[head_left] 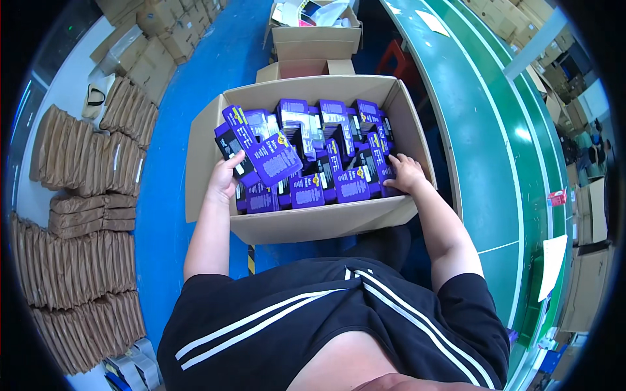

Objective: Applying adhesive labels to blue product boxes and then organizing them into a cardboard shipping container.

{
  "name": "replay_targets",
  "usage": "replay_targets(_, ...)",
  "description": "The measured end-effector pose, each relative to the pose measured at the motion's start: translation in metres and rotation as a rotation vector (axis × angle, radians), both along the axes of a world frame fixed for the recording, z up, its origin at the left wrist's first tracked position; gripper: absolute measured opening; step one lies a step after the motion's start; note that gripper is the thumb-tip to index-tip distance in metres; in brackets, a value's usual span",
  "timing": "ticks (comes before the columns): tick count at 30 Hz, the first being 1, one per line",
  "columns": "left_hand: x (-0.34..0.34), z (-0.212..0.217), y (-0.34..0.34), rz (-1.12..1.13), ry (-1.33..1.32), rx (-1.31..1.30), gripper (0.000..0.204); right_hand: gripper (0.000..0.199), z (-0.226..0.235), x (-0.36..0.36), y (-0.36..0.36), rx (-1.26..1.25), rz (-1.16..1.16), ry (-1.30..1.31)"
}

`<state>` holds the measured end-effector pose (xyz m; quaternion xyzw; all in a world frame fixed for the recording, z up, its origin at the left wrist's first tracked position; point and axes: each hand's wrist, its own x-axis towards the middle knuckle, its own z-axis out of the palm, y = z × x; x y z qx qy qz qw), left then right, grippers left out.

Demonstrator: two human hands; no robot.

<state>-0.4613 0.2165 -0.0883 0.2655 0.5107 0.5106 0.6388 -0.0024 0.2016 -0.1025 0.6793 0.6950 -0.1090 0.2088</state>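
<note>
1. While both hands sit inside the open cardboard box [306,225], the left hand [225,179] has its fingers clamped on a purple blister pack [270,156] at the box's left side, long axis tilted up-left.
2. The right hand [405,174] rests on packed purple packs [339,186] at right, fingers spread, holding nothing.
3. A green conveyor [482,150] runs just right; stacked flat cartons [85,215] lie left.

The open box [306,221] is matt brown corrugated cardboard with raw-cut flaps. The purple packages [306,156] in it are printed card under clear, glossy plastic blisters that catch the light. The conveyor belt [482,150] looks like smooth green rubber with a faint sheen. The blue floor [163,215] is smooth
</note>
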Motion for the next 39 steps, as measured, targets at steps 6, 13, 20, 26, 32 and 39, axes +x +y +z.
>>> replay_targets(6, 0.002, -0.003, -0.003, -0.045, -0.009, -0.015, 0.034, 0.074, 0.008, -0.005, -0.005, 0.060, -0.085, 0.066)
replay_targets(13, -0.002, -0.007, -0.003, -0.055, -0.060, 0.011, 0.033, 0.067, 0.000, -0.003, 0.000, 0.048, -0.082, 0.079)
replay_targets(20, -0.003, -0.001, -0.004, -0.026, -0.047, 0.000, 0.033, 0.061, 0.005, -0.006, 0.008, -0.076, -0.039, 0.001)
replay_targets(26, 0.023, 0.021, -0.004, -0.053, 0.151, 0.111, 0.040, 0.054, -0.005, 0.002, 0.004, 0.383, -0.057, 0.148)
replay_targets(32, 0.091, 0.101, -0.006, -0.266, 1.110, 0.466, 0.053, 0.069, 0.141, -0.073, -0.002, 1.065, 0.398, 0.577)
replay_targets(39, 0.162, 0.164, 0.007, -0.480, 1.585, 1.054, 0.056, 0.068, 0.217, -0.082, 0.003, 0.819, 0.621, 0.468)
